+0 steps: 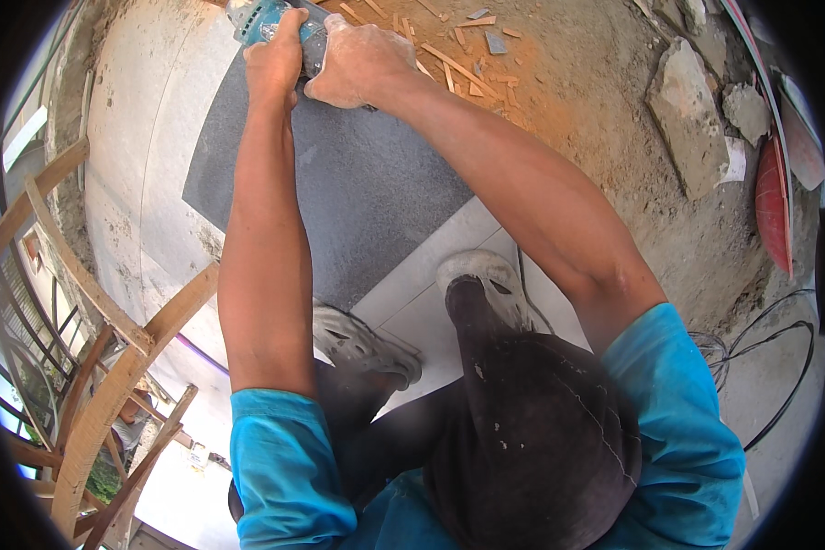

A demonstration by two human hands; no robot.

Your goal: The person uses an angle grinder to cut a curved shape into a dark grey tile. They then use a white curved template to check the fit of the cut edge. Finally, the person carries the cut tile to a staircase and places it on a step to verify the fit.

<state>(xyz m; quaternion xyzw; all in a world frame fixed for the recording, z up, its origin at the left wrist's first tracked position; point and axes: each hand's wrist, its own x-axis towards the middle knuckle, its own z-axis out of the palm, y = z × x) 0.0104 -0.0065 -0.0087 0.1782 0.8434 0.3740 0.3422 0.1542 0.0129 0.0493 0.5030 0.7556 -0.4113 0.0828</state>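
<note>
Both arms stretch far forward over a dark grey tile point(367, 183) lying on a paler tiled floor. At its far edge, my left hand point(277, 62) closes around a dusty teal power tool point(257, 18) with a dark body. My right hand point(362, 62) is wrapped around the same tool from the right, its fingers partly hidden. The tool is cut off by the top of the picture, and I cannot see its working end.
Wood offcuts point(449, 69) litter sandy ground beyond the tile. Broken slabs point(686, 119) and a red curved object point(773, 206) lie to the right, with a black cable point(793, 403) nearer. A wooden frame point(110, 403) stands left. My shoes point(481, 270) are beside the tile's near edge.
</note>
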